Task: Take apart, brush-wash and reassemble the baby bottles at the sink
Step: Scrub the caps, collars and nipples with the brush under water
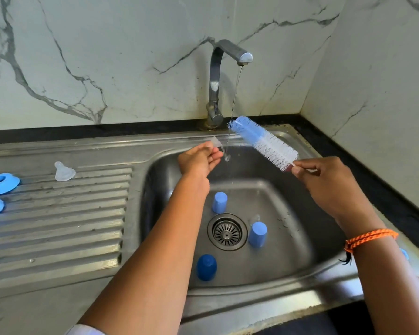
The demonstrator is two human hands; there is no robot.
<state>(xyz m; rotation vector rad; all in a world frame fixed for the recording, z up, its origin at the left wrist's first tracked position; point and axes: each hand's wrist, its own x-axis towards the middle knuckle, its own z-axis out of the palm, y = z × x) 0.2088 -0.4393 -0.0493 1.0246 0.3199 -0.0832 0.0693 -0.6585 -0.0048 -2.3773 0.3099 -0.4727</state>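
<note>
Centrally, the left hand (200, 158) pinches a clear teat (217, 144) beside the thin stream (233, 110) from the tap (224, 68), while the right hand (324, 180) grips the brush (263, 141) by its handle, bristles up-left over the sink (288, 238). To wash well, probably bring the teat under the water and work the bristles inside gently. Three blue caps (219, 201) stand near the drain (227, 231); another teat (64, 172) and two collars (3, 183) lie far left.

Three caps (257, 234) stand in the sink (288, 269) around the drain (227, 231); two rings (2, 184) and a teat (64, 171) lie on the drainboard (58, 226) to the left.
</note>
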